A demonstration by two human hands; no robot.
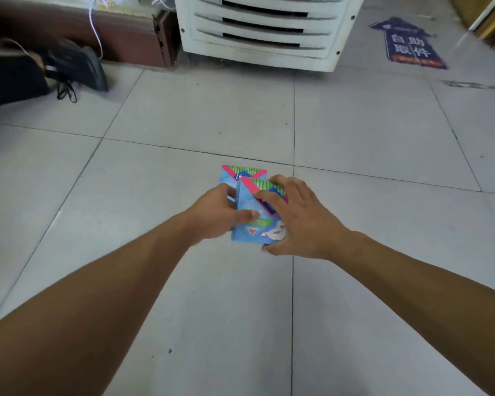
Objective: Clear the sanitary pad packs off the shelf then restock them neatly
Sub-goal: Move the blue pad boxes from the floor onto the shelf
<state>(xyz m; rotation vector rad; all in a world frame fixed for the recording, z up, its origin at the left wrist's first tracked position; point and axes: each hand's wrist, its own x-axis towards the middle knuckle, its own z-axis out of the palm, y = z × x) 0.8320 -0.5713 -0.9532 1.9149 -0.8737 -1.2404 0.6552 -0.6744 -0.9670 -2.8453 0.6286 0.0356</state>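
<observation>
both hands (265, 217) grip pad packs (252, 221) | floor tiles (183, 110) bare around

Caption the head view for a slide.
Both hands, left hand and right hand, hold blue sanitary pad packs over the tiled floor.

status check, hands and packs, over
Left hand and right hand both grip the front pad pack. Second pack behind it on tiled floor. Nothing blocking.

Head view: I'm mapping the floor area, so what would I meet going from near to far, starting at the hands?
Left hand and right hand gripping the front pad pack → second pad pack behind it → bare floor tiles → white louvred unit.
</observation>
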